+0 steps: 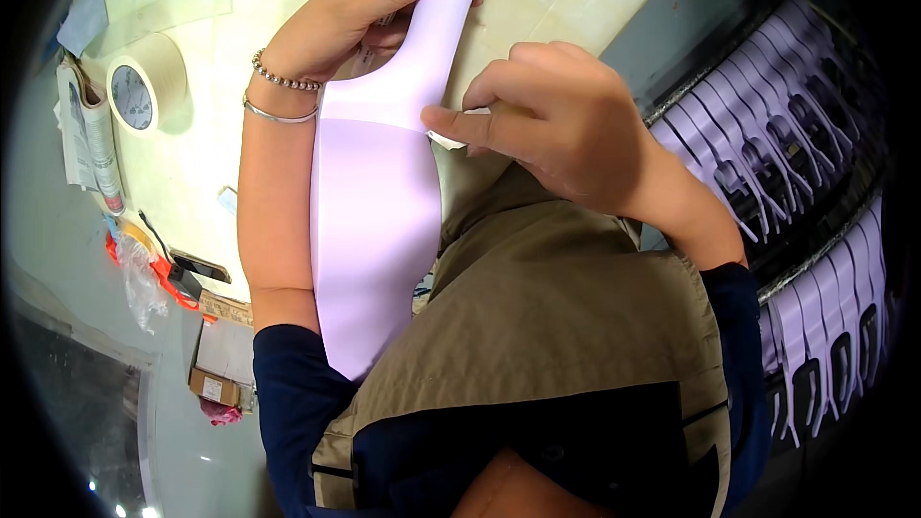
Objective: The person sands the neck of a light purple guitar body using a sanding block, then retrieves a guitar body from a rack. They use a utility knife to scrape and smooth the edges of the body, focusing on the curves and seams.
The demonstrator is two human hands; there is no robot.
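A smooth lavender plastic part [374, 201], with a broad body and a narrower neck, stands tilted in front of me along my left forearm. My left hand [350, 14] is closed around the neck near the top, its thumb lying on the front face. Beside the part's right edge, my right hand [566, 125] is closed in a pinch, with the index fingertip touching that edge. A small white piece [444, 141], like folded cloth or paper, pokes out under those fingers. Its exact kind is unclear.
On the pale worktable [201, 173] stands a roll of masking tape [170, 77]. Rolled paper [94, 134], a phone-like black item [203, 267] and a clear plastic bag [144, 288] lie at its left edge. Racks of similar lavender parts [739, 105] stand at the right.
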